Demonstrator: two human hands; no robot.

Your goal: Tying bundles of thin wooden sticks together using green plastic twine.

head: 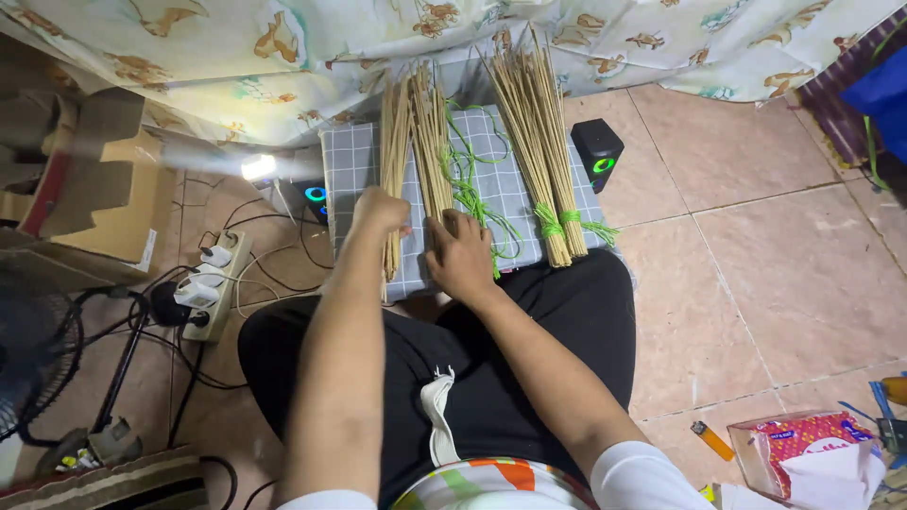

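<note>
Left hand (380,210) grip closed on sticks (395,142) | right hand (460,255) flat, open, on board (345,165) | tied bundle (543,142) right of board centre

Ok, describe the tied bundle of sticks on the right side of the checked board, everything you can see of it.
The tied bundle is a thick sheaf of thin, straight, pale tan sticks that look like bamboo or wood. It lies flat on the grey checked board, slanting from near the patterned cloth down toward the person's lap, where its lower ends overhang the board's edge. Two bright green string ties bind it near that lower end, loose tails trailing right. Neither hand touches it; the right hand rests to its left.
</note>
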